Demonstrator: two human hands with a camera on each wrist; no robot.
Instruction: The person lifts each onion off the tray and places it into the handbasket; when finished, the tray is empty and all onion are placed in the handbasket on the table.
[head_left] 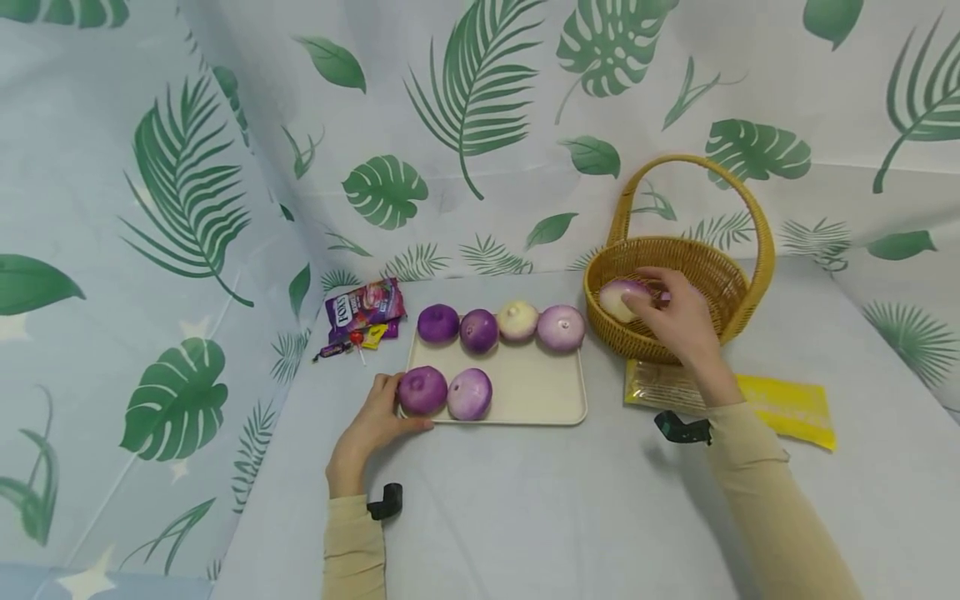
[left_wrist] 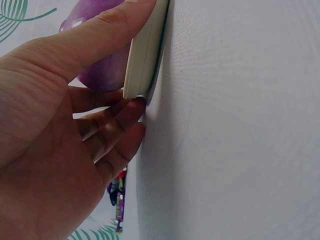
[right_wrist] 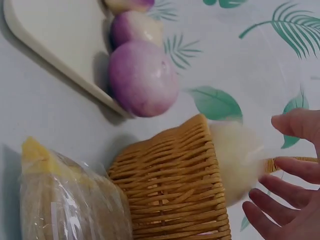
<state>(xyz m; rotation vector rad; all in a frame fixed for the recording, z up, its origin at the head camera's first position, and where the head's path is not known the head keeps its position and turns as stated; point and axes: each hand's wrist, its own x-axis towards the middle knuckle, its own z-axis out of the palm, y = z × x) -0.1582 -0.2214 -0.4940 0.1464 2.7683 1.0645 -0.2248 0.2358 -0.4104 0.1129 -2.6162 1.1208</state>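
Note:
My left hand (head_left: 380, 414) holds the left front corner of a cream tray (head_left: 536, 392), thumb along the front edge and fingers at the left side. Beside those fingers, a purple onion (head_left: 422, 390) stands in the tray, with a paler onion (head_left: 470, 394) to its right. Several more onions line the tray's back edge, among them a white onion (head_left: 517, 321). Over the wicker basket (head_left: 626, 337), my right hand (head_left: 678, 321) has its fingers spread. Their tips are right at a pale onion (right_wrist: 235, 162), blurred at the basket's rim in the right wrist view.
Left behind the tray lie a purple candy bag (head_left: 366, 307), a red lollipop (head_left: 357, 338) and small wrapped sweets. A yellow package with a clear window (head_left: 787, 408) lies in front of the basket, under my right forearm. The basket's tall handle (head_left: 763, 242) arches up.

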